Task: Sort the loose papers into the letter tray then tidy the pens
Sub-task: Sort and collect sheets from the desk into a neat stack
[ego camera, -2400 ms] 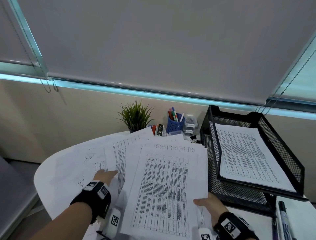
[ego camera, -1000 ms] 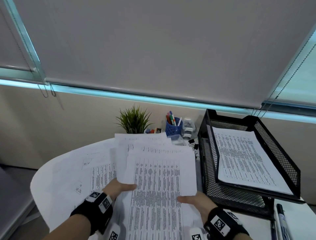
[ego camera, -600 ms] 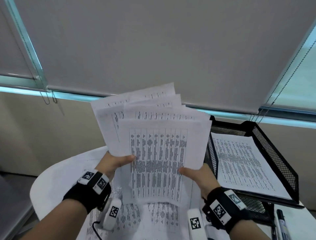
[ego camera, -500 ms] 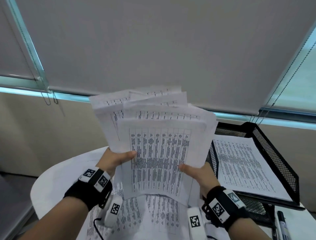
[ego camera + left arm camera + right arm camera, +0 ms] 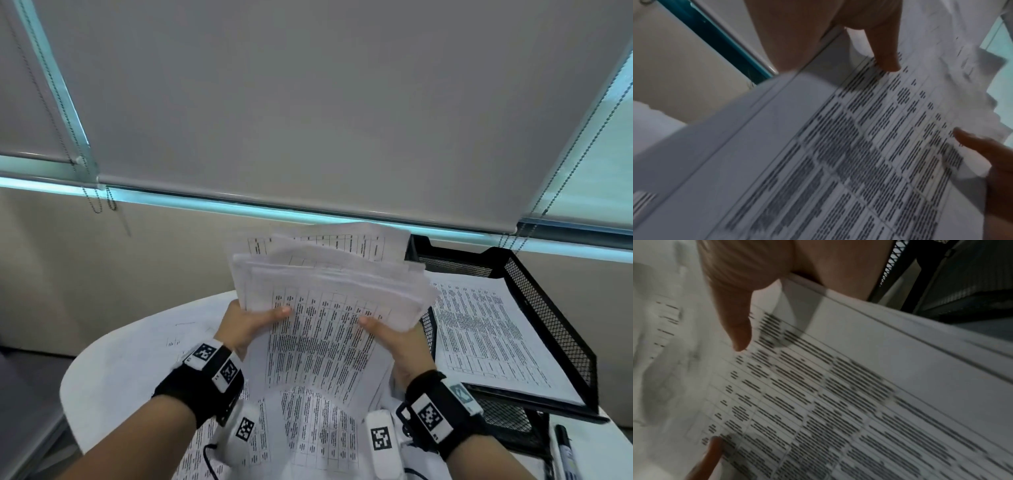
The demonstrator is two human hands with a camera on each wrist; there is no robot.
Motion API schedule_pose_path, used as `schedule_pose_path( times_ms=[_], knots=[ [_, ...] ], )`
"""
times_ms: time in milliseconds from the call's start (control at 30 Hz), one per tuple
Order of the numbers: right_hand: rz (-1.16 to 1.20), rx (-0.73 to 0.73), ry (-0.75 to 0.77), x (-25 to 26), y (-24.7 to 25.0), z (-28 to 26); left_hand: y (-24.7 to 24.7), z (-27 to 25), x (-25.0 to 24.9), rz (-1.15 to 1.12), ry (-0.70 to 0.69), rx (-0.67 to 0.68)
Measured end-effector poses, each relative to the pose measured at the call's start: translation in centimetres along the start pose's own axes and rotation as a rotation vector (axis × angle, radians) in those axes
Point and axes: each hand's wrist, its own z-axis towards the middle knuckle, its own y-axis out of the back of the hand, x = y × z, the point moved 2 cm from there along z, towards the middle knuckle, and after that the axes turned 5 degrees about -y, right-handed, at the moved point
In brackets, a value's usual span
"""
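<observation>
Since half a second ago the sheaf of printed white papers (image 5: 329, 308) has tipped forward and flopped. Left hand (image 5: 245, 325) and right hand (image 5: 394, 339) pinch its sides; black mesh letter tray (image 5: 548, 325) sits just right, nearer the right hand.

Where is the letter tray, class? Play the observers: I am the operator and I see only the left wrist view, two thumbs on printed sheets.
Observer: In the head view, the black mesh letter tray stands just right of the stack of papers that both hands hold.
Operator: Is its top tier empty?
Observer: No, a printed sheet lies in it.
Operator: Can you see any pens?
Observer: One dark pen lies on the table, by the tray's near right corner.
</observation>
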Motion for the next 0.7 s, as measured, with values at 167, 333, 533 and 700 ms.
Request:
schedule_pose_path(
  times_ms=[167, 333, 533, 700],
  knots=[
    [-0.094, 0.024, -0.003, 0.2, 0.6, -0.1, 0.3, 0.0, 0.1, 0.029, 0.028, 0.072],
    [-0.041, 0.012, -0.024, -0.6, -0.3, 0.0, -0.4, -0.1, 0.6, 0.068, 0.057, 0.071],
    [-0.044, 0.043, 0.063, 1.5, -0.3, 0.5, -1.4, 0.1, -0.9, -0.019, -0.035, 0.029],
    [-0.051, 0.008, 0.085, 2.0, -0.1, 0.3, -1.9, -0.2, -1.4, 0.000, -0.047, 0.082]
  ],
)
